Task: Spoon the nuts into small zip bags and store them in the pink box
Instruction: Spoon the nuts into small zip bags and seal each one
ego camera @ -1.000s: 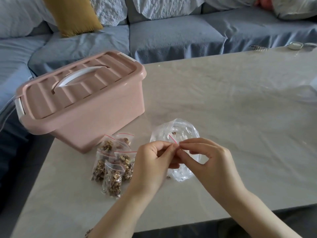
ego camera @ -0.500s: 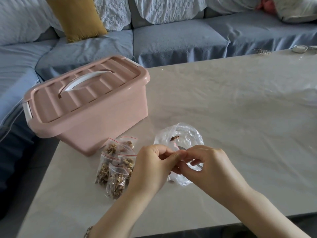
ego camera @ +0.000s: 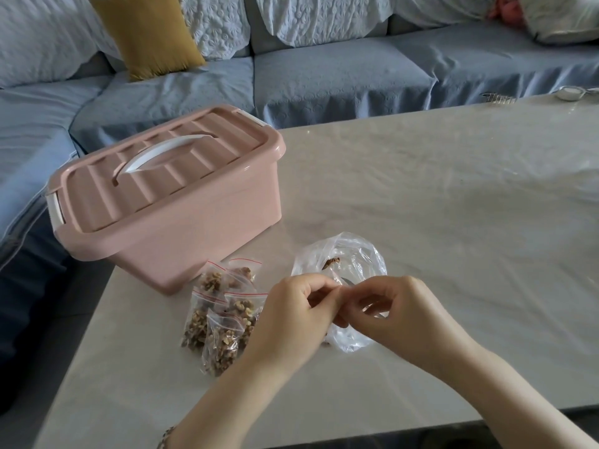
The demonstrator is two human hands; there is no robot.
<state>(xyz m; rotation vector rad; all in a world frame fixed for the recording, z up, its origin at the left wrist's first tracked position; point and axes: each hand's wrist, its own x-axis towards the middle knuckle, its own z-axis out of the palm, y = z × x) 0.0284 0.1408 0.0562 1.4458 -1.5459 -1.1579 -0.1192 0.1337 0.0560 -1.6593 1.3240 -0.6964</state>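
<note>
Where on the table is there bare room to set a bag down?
Bare: the table right of the clear bag, toward the far edge. Crowded: filled bags packed between the pink box and the left hand.

Pink box has ribbed lid w/ white handle, zip bags are clear w/ red strips over brown nuts, big bag clear, table pale beige w/ faint marbling, sofa dusty blue, cushion mustard, pillows white w/ embossed florals.
</note>
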